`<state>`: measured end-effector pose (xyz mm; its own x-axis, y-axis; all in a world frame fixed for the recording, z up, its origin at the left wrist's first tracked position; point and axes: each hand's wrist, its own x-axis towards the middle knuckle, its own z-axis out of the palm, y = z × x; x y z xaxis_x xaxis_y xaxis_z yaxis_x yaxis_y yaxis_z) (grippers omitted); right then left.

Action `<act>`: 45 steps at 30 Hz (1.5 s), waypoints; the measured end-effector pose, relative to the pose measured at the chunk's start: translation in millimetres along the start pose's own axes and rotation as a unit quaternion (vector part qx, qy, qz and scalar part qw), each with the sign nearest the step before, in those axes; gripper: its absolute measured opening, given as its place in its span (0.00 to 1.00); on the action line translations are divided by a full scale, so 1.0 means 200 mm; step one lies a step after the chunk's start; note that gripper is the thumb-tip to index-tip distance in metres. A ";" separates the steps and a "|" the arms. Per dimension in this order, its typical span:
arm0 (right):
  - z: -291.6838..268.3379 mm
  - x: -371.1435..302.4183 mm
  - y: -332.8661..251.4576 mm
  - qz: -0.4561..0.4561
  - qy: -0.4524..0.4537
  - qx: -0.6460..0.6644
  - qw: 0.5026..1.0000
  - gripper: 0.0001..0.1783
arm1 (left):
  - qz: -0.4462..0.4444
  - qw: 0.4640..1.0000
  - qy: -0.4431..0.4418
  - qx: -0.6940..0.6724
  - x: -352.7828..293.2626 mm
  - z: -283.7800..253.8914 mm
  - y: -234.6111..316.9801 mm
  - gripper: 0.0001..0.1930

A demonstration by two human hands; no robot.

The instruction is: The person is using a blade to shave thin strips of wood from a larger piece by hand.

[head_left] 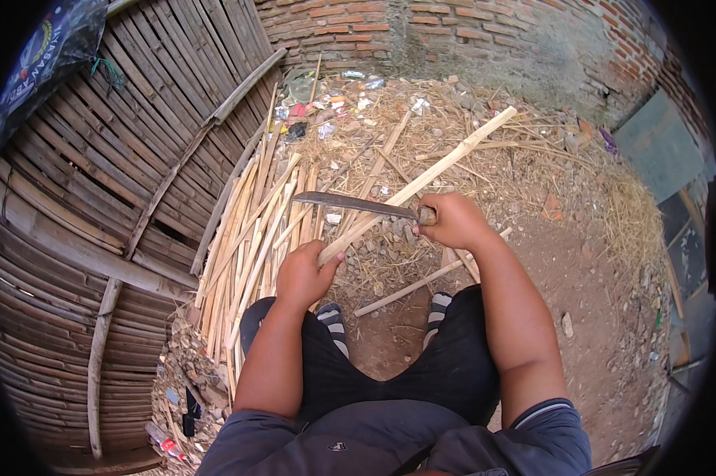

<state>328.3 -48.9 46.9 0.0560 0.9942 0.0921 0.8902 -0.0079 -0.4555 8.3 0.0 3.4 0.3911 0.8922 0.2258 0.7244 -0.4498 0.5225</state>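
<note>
Two walls close in the yard: a slatted wall of weathered bamboo [175,87] along the left, and a brick wall [485,47], patchy with grey mortar, across the far side. Between them spreads bare brown ground [596,309], strewn with stones and, farther off, with dry straw [639,238]. A dark printed sheet [48,63] hangs at the upper left, and a grey-green panel [659,147] stands at the right edge. The person's black-trousered legs [437,357] are bent, knees apart, at the bottom. Beside the bamboo wall lies a pile of pale strips [255,230], long and narrow, mostly pointing away from the person.

One longer pale wooden strip [453,159] is held up in front of the knees, slanting from the left hand to the far right. A long dark-bladed knife [358,204] crosses it near its lower part, tip to the left; whether the edge touches the wood I cannot tell. A thin loose stick [401,293] rests on the ground between the feet. The left hand [301,274] is closed around the near end of the strip, thumb along its side. The right hand [453,222] is wrapped around the knife's short handle. Striped footwear [334,325] shows below the knees. Smallest are bits of litter: a clear bottle [163,438] at lower left and a purple scrap [608,141] near the panel.
</note>
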 end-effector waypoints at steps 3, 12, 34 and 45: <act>-0.01 0.01 0.01 0.017 -0.017 -0.003 1.000 0.26 | 0.001 1.000 0.003 0.003 0.00 0.00 0.00 0.19; -0.01 0.00 -0.02 -0.010 -0.011 -0.024 1.000 0.24 | -0.007 1.000 -0.021 0.007 0.00 -0.02 0.02 0.22; 0.10 0.03 -0.12 -0.022 -0.150 -0.095 0.984 0.23 | 0.015 0.995 -0.094 0.041 -0.01 -0.02 -0.02 0.24; 0.10 0.03 -0.12 -0.025 -0.124 -0.099 0.987 0.23 | 0.014 0.993 -0.111 0.040 -0.01 -0.02 -0.02 0.23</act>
<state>297.8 -41.1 41.7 -0.0815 0.9893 -0.1211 0.9613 0.0459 -0.2717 3.0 -0.4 4.1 0.5201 0.8528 0.0476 0.7508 -0.4831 0.4506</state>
